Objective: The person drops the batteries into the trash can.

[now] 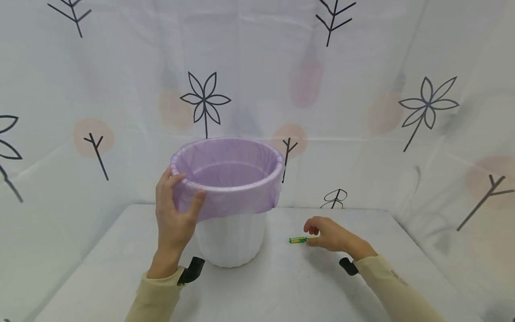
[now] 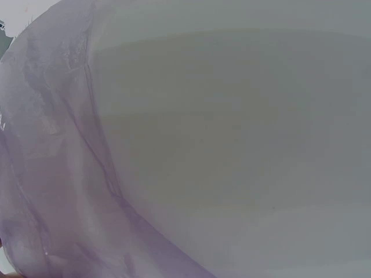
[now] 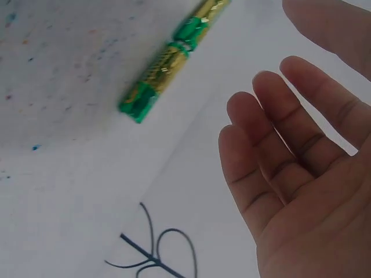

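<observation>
A white bin (image 1: 231, 241) stands on the table, its mouth lined with a purple bin bag (image 1: 237, 199) folded down over the rim. My left hand (image 1: 175, 223) grips the near left side of that lined rim, thumb against the outer face. The left wrist view is filled by the white bin wall (image 2: 232, 145) and the bag's loose edge (image 2: 69, 191). To the right of the bin lie two green and gold batteries (image 3: 155, 81), end to end. Over them hovers my right hand (image 1: 331, 235), fingers loosely bent and apart from the batteries in the right wrist view.
A white cloth covers the table (image 1: 277, 286). Behind it hangs a pale curtain (image 1: 249, 58) printed with line-drawn flowers and twigs. Dark wrist straps (image 1: 192, 270) show at both sleeves.
</observation>
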`<state>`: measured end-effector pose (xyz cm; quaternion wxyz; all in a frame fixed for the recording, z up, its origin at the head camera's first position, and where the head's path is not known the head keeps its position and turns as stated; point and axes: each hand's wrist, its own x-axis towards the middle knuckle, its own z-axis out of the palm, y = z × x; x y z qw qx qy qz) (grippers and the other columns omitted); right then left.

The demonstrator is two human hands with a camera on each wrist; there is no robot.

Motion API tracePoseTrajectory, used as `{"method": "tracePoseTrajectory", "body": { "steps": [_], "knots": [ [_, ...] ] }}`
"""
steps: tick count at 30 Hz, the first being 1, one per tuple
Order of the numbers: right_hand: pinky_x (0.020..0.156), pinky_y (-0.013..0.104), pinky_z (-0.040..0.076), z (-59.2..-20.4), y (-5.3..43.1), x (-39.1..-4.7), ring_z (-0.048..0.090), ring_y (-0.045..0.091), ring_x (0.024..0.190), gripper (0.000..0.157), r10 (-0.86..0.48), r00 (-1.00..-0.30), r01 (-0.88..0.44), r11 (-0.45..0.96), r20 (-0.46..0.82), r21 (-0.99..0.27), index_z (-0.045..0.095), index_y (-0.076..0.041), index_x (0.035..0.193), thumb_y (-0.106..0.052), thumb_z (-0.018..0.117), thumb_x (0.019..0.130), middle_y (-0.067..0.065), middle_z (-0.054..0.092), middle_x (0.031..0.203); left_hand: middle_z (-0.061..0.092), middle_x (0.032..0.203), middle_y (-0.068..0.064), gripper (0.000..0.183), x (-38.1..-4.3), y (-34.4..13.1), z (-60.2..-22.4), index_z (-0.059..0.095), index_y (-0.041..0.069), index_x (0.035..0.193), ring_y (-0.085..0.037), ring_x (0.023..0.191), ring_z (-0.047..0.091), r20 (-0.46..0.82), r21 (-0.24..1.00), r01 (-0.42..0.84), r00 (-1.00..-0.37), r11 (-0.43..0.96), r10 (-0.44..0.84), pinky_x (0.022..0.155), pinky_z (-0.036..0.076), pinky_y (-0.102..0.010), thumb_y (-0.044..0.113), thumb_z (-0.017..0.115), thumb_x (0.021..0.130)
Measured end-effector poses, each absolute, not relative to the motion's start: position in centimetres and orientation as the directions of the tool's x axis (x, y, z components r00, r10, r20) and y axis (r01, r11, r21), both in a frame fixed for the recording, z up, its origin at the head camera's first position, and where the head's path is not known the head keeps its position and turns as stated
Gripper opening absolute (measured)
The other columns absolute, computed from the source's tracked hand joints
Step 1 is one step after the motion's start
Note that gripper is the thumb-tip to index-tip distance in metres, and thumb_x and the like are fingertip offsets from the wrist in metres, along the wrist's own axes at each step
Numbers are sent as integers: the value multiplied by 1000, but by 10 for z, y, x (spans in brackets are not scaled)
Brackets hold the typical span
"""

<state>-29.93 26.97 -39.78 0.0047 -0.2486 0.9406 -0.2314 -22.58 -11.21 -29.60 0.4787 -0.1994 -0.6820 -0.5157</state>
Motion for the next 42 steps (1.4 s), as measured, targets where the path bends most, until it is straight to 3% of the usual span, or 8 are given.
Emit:
{"method": "tracePoseTrajectory", "body": {
  "steps": [5,22,42],
  "knots": [
    [79,40,43,-407,275,-304,52,24,91,29,-437,-898,-417,800,56,-432,62,-7,104,-14,76,80,3,57,95,39,140,-25,46,-226,-112,-296,51,-5,119,-41,126,37,860,511,766,-460,389,-222,100,32,-57,10,71,80],
    [85,42,42,-430,280,-321,50,19,94,40,-349,-936,-301,862,-46,-407,62,-14,109,-20,80,75,-1,54,99,38,140,-26,46,-224,-112,-295,50,-6,119,-40,127,37,854,520,760,-475,390,-213,98,32,-60,8,70,80],
    [61,32,43,-435,282,-312,50,16,71,18,-404,-911,-310,808,-86,-502,62,-17,94,-12,74,81,-1,54,77,37,141,-25,47,-226,-112,-296,49,-3,121,-40,128,36,852,522,757,-478,393,-212,100,31,-60,9,71,80]
  ]
}}
